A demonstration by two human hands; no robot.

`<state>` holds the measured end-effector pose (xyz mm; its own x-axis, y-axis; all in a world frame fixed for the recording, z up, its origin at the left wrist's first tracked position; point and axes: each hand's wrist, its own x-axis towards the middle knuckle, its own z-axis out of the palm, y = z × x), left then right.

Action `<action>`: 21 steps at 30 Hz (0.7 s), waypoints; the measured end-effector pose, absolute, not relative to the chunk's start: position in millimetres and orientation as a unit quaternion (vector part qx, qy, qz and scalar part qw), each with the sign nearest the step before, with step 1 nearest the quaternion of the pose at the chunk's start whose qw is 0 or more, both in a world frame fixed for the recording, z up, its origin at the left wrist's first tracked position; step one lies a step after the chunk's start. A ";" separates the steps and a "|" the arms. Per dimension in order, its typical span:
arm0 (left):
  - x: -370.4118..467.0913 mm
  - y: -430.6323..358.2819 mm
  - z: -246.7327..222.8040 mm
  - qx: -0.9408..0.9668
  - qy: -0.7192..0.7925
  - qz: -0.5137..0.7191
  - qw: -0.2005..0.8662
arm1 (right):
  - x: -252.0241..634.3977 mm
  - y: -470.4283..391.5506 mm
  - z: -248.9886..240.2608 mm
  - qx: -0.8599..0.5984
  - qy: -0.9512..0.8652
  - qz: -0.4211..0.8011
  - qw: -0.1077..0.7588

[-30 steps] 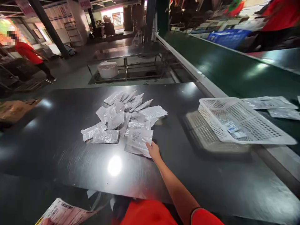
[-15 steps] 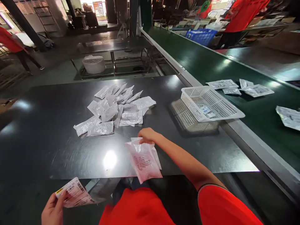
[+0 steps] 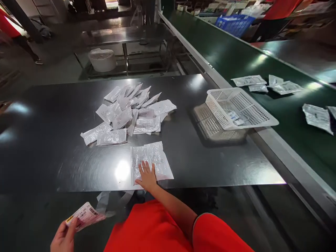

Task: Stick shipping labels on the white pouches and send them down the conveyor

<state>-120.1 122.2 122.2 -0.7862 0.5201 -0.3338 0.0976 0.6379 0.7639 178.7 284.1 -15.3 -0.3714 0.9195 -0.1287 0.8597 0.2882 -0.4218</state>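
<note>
Two white printed packets [image 3: 160, 161] lie side by side at the front edge of the dark metal table [image 3: 210, 171]. My right hand [image 3: 147, 176] rests flat on them with its fingers spread. At the lower left, beyond the table's edge, my left hand [image 3: 64, 234] pinches a stack of printed labels [image 3: 85, 215] between thumb and fingers. A heap of white packets [image 3: 131, 112] lies on the table behind my right hand. To the right, a white perforated basket [image 3: 252, 105] holds small labelled packets [image 3: 236, 118].
Along the right runs a green conveyor belt [image 3: 210, 45] with several silver-white packets [image 3: 317, 117] on it. Beyond the belt are a blue crate [image 3: 233, 24] and a person in red. A white tub [image 3: 102, 59] stands behind the table.
My right hand has moved left and toward me, from gripping a pinkish packet to lying flat. The packets now lie flat on the table. The left hand still holds the labels.
</note>
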 end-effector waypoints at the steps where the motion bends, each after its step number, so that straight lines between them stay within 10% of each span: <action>1: -116.9 125.6 124.9 0.174 0.858 0.388 0.290 | 165.5 286.3 -16.2 -0.554 -0.800 0.222 0.071; 21: -100.1 149.1 129.4 0.191 0.837 0.373 0.351 | 206.9 303.8 -35.0 -0.666 -0.721 0.172 0.086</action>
<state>-100.1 149.1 129.4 -0.6801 0.5826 -0.4451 0.0580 0.6480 0.7595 206.9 303.8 -35.0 -0.0991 0.9896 -0.1039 0.9304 0.0552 -0.3623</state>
